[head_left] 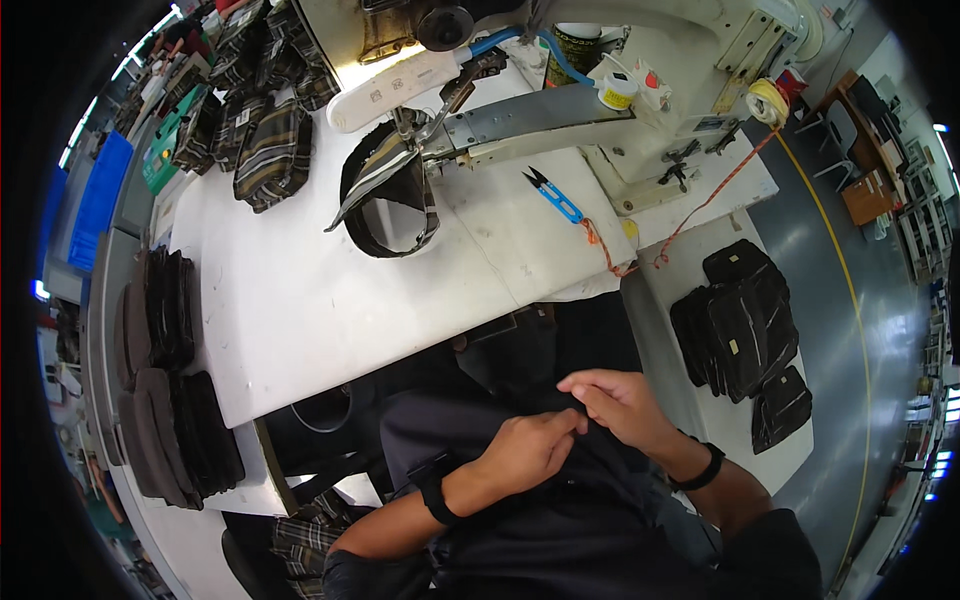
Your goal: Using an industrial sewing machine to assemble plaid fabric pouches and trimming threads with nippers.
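Note:
My left hand [530, 450] and my right hand [615, 405] are close together above my dark-clothed lap, below the table's front edge, both with fingers closed; whatever they might hold is too small to make out. Beyond them, a curved plaid and dark fabric piece [390, 180] stands in a loop on the white sewing table [270, 320], at the needle area of a sewing machine [530, 125]. Blue-handled thread snips [560, 200] lie right of it, tied to an orange cord [592, 235].
Dark fabric stacks lie on the left [170, 430] and on a right-hand ledge [740, 340]. Plaid pieces [270, 150] pile up at back left, near blue bins [95, 200]. A small bottle [617, 92] sits on the machine. A chair [840, 140] and desk stand beyond the aisle [835, 320].

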Motion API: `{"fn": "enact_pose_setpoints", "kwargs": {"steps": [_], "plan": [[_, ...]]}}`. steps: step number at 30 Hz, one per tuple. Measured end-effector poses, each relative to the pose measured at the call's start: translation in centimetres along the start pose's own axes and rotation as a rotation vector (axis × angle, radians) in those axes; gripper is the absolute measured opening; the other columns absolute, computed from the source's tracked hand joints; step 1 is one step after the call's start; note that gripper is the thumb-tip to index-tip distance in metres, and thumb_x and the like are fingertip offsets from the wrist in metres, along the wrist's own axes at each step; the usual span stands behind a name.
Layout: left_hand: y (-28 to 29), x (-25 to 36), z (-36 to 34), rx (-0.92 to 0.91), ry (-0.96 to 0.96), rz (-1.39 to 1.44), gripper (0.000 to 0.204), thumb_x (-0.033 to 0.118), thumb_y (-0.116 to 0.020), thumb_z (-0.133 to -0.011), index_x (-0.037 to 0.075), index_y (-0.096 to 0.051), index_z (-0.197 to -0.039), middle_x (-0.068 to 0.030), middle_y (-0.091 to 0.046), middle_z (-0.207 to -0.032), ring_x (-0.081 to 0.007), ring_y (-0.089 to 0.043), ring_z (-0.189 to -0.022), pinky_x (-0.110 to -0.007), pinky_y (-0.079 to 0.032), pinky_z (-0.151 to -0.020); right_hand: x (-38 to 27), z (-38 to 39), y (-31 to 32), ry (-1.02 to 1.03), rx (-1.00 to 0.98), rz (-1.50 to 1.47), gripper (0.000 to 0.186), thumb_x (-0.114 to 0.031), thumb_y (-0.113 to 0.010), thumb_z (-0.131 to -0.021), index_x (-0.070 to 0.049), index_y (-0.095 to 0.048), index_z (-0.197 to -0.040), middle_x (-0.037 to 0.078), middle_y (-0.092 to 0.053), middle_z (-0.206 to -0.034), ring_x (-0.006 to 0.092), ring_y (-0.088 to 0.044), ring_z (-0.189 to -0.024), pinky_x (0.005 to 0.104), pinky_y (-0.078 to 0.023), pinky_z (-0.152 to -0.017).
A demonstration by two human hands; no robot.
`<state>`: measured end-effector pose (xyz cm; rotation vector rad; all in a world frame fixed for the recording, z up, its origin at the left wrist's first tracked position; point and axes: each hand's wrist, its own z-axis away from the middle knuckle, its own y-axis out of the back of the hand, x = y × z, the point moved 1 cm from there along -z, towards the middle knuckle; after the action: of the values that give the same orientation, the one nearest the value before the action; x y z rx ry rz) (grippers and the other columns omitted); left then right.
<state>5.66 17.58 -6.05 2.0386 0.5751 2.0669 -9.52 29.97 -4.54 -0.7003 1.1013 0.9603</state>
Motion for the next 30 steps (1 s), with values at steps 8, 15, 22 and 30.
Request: {"fn": "enact_pose_setpoints", "kwargs": {"steps": [8,15,22,30], "plan": [[-0.5,-0.5,-0.3,-0.091,-0.107,-0.039,0.033,0.001,-0.062,-0.096,0.002,-0.065,-0.128,-0.0191,-0.07,-0.121,-0.0351,-0.072,-0.099,-0.042,-0.06,-0.081,7.2,8.8,8.5,-0.344,0.344,0.173,0.028,-0.028,-0.059,-0.108,-0.008,-0.073,-0.121,-0.007,-0.061,-0.08,0.0014,-0.05,-0.068,0.0197,-0.042,-0.061],[-1.4,1.2,-3.9,-0.038,0.071,0.266,0.046,0.029,-0.047,-0.108,0.001,-0.057,-0.143,-0.0096,-0.066,-0.107,-0.0083,-0.055,-0.067,-0.021,-0.043,-0.057,4.2,8.6,5.9,-0.11,0.017,0.334,0.025,-0.019,-0.06,-0.107,-0.002,-0.074,-0.117,0.003,-0.068,-0.085,0.0061,-0.061,-0.071,0.0237,-0.05,-0.065],[1.0,-0.8,-2.1,-0.469,0.672,0.822,0.062,0.055,-0.038,-0.111,0.005,-0.063,-0.084,0.002,-0.053,-0.069,-0.0065,-0.038,-0.053,-0.02,-0.028,-0.046,-1.5,3.6,3.9,-0.157,0.015,-0.113,0.02,-0.014,-0.067,-0.103,0.004,-0.075,-0.108,0.003,-0.067,-0.074,0.0093,-0.066,-0.065,0.0208,-0.05,-0.056],[9.4,-2.1,9.0,0.573,0.533,0.661,0.021,0.023,-0.066,-0.104,0.004,-0.075,-0.102,-0.0119,-0.065,-0.13,-0.0073,-0.061,-0.087,-0.023,-0.051,-0.07,1.2,-0.9,0.2,-0.209,-0.138,-0.246,0.022,-0.013,-0.064,-0.104,0.005,-0.072,-0.114,0.008,-0.072,-0.086,0.0121,-0.068,-0.069,0.0235,-0.054,-0.06]]}}
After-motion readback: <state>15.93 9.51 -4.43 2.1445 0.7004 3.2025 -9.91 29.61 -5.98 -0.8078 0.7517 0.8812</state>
